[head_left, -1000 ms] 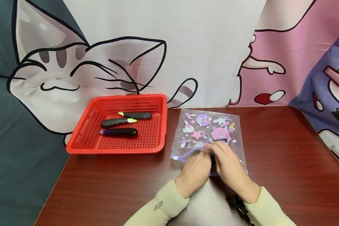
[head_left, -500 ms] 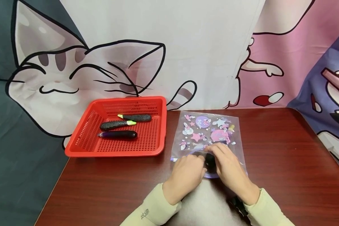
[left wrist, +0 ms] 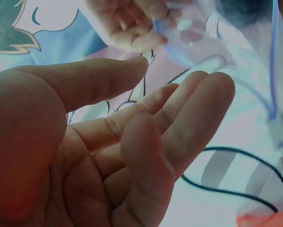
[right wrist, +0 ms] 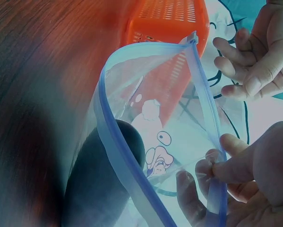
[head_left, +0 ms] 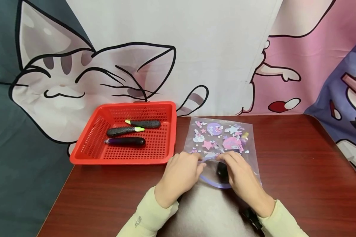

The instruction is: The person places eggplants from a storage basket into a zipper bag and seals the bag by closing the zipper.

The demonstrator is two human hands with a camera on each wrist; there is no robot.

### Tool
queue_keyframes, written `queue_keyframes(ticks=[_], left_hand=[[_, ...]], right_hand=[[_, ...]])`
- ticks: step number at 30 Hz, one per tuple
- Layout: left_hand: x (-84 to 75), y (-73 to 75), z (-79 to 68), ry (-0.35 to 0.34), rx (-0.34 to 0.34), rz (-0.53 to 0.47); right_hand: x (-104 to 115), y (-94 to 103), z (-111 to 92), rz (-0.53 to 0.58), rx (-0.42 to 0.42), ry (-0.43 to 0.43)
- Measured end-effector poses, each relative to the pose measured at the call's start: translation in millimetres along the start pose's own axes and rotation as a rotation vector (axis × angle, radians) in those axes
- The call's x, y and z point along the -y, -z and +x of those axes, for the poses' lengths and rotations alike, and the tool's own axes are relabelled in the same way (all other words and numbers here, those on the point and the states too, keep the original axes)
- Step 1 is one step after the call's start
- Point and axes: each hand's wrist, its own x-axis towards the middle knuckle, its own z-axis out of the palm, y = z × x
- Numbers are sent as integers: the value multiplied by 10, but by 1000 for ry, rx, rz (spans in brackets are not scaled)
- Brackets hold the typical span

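Note:
A clear zip bag [head_left: 207, 135] with pink and purple cartoon prints lies on the table, its purple-edged mouth gaping toward me. My right hand [head_left: 244, 177] pinches the upper lip of that mouth between thumb and fingers, as the right wrist view shows. Inside the bag is a dark eggplant [right wrist: 101, 175], its rounded end near the opening; the right hand partly hides it in the head view. My left hand [head_left: 181, 174] is by the bag's left side; in the left wrist view its loosely bent fingers [left wrist: 198, 113] hold nothing. A slider [right wrist: 191, 39] sits at one corner of the mouth.
Left of the bag stands a red perforated basket [head_left: 123, 161]. It holds a dark purple eggplant [head_left: 126, 141] and two dark, bumpy vegetables [head_left: 123, 131] with light green ends. Behind the brown table [head_left: 299, 164] hangs a cartoon-printed cloth [head_left: 225, 56].
My left hand has moved left, away from the right hand and off the bag's lip. The mouth is parted wider, showing more of the eggplant's end. The right hand has stayed nearly in place.

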Motion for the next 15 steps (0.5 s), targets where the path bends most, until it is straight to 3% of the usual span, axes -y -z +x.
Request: queue_keyframes(ticks=[6,15], left_hand=[[125,125,4,12,-43,-19],[413,377,43,94,-54,-26]], right_hand=[[-12,-15,-9,4,-4,5],[-9,-33,11,6,-49,48]])
